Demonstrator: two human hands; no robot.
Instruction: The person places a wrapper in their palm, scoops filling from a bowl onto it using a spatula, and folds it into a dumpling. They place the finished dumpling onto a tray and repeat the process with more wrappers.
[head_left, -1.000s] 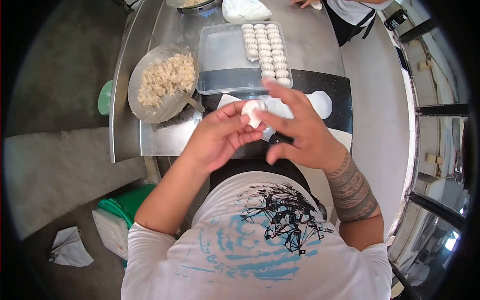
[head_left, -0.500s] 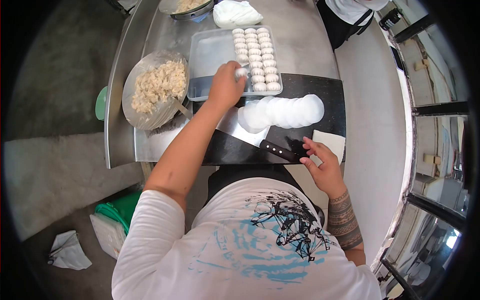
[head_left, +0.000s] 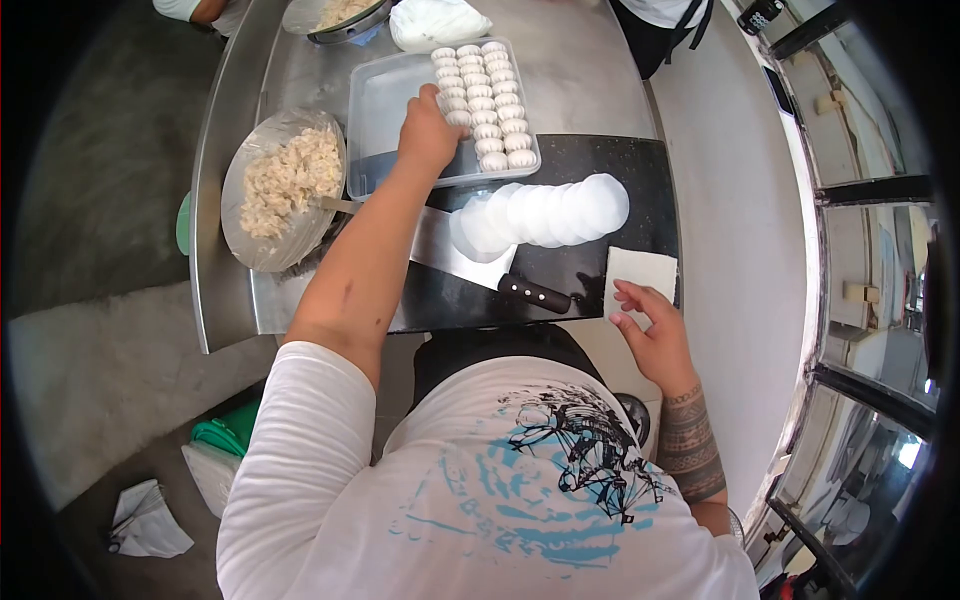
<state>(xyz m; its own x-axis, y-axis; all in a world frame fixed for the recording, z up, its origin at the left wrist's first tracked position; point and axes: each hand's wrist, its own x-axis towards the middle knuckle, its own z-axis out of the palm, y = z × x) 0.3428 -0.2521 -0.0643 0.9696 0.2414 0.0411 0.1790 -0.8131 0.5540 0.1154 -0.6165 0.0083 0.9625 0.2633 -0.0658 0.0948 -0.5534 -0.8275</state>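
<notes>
Dumplings (head_left: 487, 102) were the work in hand, sitting in three neat columns in the right part of a clear tray (head_left: 378, 95) on the far side of the worktop.

Nearest the body, the right hand (head_left: 650, 335) hovered low by the counter edge, fingers loosely spread and holding nothing, fingertips just over the near edge of a white paper square (head_left: 645, 268). Just left of that lay a knife (head_left: 533, 294), black handle toward the person, wide blade running left on the black board (head_left: 625, 165). Beyond the knife, a fanned row of round wrappers (head_left: 545, 212) lay on the board, unfilled.

The left arm was stretched forward, the left hand (head_left: 428, 128) inside the tray with fingers bunched downward at the left column of dumplings. Back of the hand faced the camera, so I could not tell whether it pinched a dumpling or only touched the row.

Left of the tray, a steel bowl (head_left: 285, 180) had plenty of filling, a spoon handle (head_left: 335, 205) sticking out. Farther back were a second bowl (head_left: 335, 12), a white bag (head_left: 438, 22) and another person's apron (head_left: 655, 20).

Judged progress: partway. Right portion of the tray was filled, the left portion bare. Many wrappers and much filling were left.
</notes>
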